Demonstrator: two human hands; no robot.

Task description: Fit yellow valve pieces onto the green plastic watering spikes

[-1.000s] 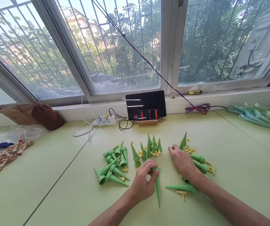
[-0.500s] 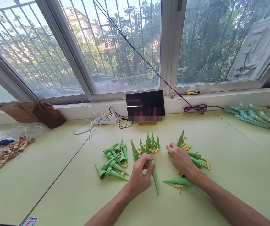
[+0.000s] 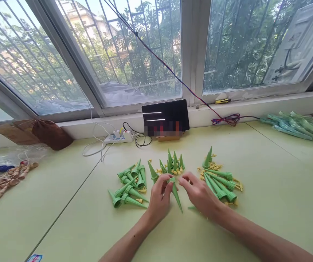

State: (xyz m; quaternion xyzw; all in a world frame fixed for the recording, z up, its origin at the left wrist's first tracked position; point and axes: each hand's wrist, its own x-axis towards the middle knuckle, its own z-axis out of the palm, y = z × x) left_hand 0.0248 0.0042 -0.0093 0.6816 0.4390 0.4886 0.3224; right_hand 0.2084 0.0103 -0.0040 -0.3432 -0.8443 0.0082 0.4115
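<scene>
My left hand [image 3: 159, 196] pinches a green plastic watering spike [image 3: 177, 198] by its wide collar, the pointed end slanting down toward me. Just right of that collar, my right hand [image 3: 200, 193] has thumb and fingers pinched together; whatever is between them is too small or hidden to name. Beyond both hands, several green spikes [image 3: 175, 162] stand upright with small yellow valve pieces around them. Loose green spikes [image 3: 134, 191] lie in a pile on the left. To the right, more spikes [image 3: 219, 185] lie beside a heap of yellow valves [image 3: 213, 166].
A dark tablet screen [image 3: 165, 116] leans at the window, beside a white power strip [image 3: 118, 137] with cables. Wooden toys [image 3: 8, 180] and a brown pouch [image 3: 52, 134] lie at left. Bagged bluish-green items [image 3: 295, 125] and a yellow-black screwdriver [image 3: 223, 101] are at right.
My right hand has come from the yellow valve heap toward the spike in my left hand. The held spike has risen slightly and tilted. The view has shifted a little.
</scene>
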